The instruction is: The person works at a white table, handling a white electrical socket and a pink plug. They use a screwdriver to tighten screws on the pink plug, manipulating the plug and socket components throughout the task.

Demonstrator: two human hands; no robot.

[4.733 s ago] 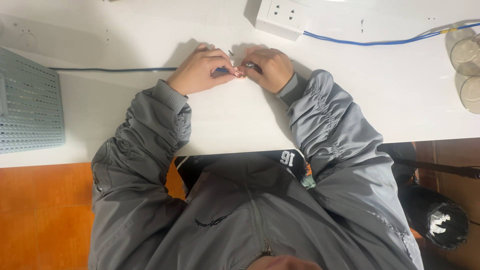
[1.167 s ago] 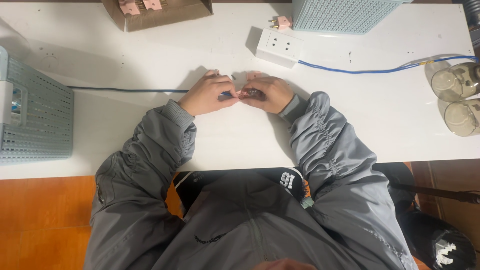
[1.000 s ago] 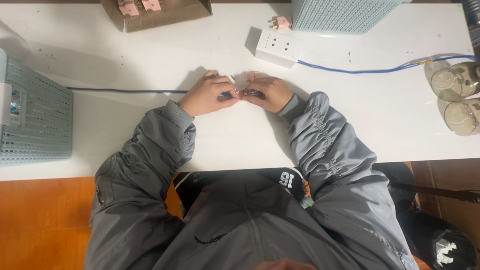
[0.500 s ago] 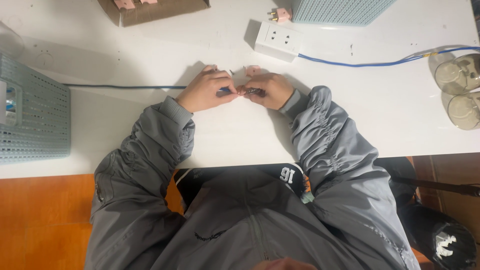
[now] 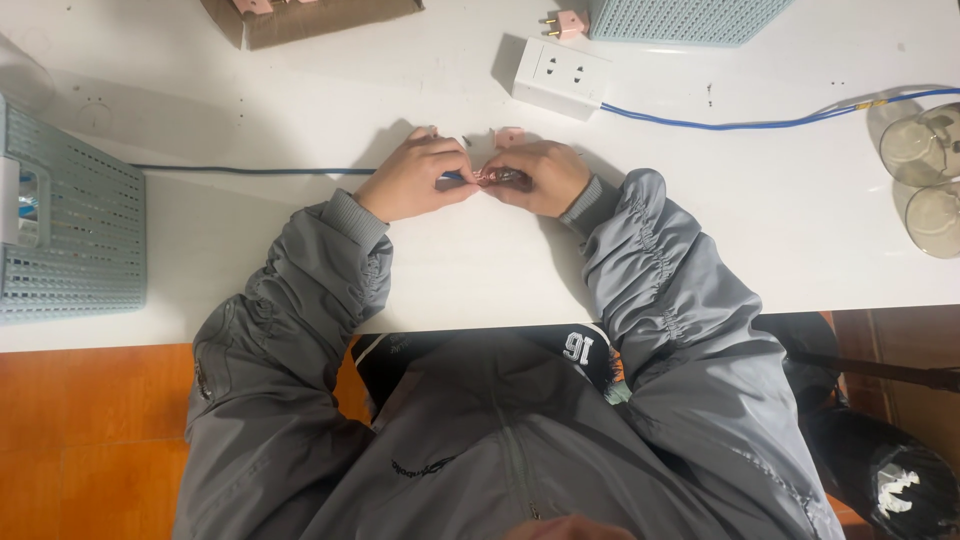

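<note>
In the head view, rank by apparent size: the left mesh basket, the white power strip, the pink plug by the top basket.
1. Left mesh basket, largest though partly cut off by the frame.
2. White power strip.
3. Pink plug, smallest.

The small reddish part (image 5: 500, 177) pinched between both hands (image 5: 480, 180) is too tiny to identify.

White table (image 5: 300, 110), 2 mesh baskets (image 5: 70, 240), socket block (image 5: 560, 75), blue cable (image 5: 740, 122)
</note>
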